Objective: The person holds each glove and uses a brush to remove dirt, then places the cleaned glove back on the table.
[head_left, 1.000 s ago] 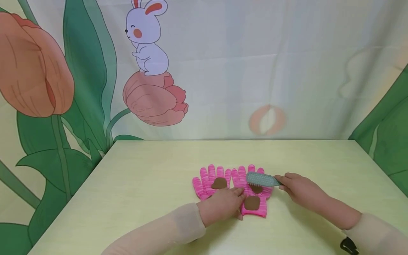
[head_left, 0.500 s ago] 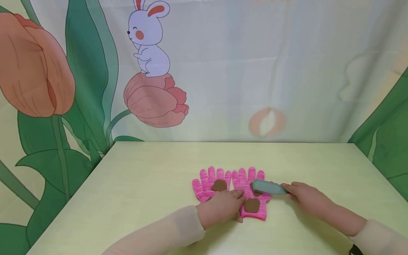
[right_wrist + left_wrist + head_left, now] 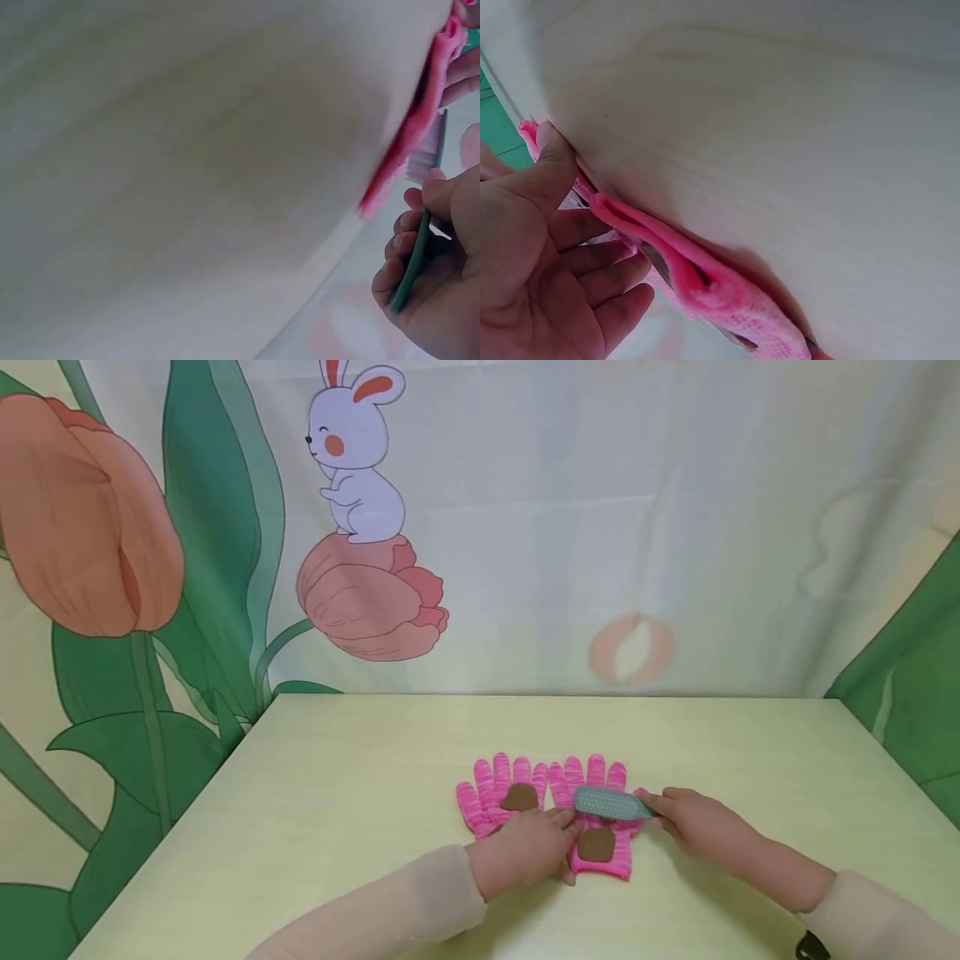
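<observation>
On the tabletop (image 3: 337, 777), two pink gloves (image 3: 489, 806) lie side by side, fingers pointing away from the person. The left hand (image 3: 525, 852) rests across their inner edges, fingers loosely extended, gripping nothing; firm, flat pressure there should stop the knit bunching. The right hand (image 3: 701, 818), curled round the brush (image 3: 609, 804) handle, holds it over one glove. Short, light strokes away from the holding hand would seem best, easing the bristles (image 3: 426, 154) around the brown patches (image 3: 597, 845).
</observation>
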`<state>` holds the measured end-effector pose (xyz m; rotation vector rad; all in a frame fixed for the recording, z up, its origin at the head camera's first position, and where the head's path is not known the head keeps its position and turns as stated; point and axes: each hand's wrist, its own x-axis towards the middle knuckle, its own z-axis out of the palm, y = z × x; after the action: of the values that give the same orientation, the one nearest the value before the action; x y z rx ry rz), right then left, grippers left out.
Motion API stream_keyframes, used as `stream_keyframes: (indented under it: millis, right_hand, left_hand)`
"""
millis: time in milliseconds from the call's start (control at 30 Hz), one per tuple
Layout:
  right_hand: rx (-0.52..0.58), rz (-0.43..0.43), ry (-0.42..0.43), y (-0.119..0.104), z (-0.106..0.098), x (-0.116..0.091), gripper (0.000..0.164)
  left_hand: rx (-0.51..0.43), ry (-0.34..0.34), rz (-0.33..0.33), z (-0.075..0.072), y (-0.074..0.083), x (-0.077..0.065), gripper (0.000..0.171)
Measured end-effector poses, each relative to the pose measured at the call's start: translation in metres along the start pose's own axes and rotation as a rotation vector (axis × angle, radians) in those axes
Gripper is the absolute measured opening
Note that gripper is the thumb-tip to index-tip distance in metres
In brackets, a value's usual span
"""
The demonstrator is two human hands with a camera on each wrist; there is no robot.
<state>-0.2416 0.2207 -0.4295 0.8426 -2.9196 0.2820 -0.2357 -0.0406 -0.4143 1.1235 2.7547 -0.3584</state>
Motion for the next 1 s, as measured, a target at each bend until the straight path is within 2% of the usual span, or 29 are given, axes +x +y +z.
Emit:
stream_keyframes:
  millis: [133, 433, 700, 833, 1000]
  right_hand:
    - [-0.003, 0.039, -0.019, 0.008, 0.002, -0.009, 0.038]
    - [-0.012, 0.034, 0.003, 0.023, -0.001, -0.019, 0.035]
    - [0.034, 0.009, 0.057, 0.012, -0.006, -0.008, 0.032]
    - [0.034, -0.022, 0.038, 0.006, -0.002, 0.001, 0.034]
    - [0.024, -0.016, 0.023, 0.010, 0.005, -0.002, 0.038]
  left_hand:
    - [-0.004, -0.008, 0.008, 0.000, 0.001, 0.001, 0.072]
    - [0.004, -0.018, 0.008, 0.000, 0.000, 0.002, 0.071]
    - [0.015, -0.009, -0.006, 0.001, 0.000, 0.001, 0.071]
    - [0.002, -0.002, -0.012, 0.003, 0.000, 0.001, 0.073]
    - [-0.002, -0.005, -0.005, 0.003, 0.000, 0.003, 0.074]
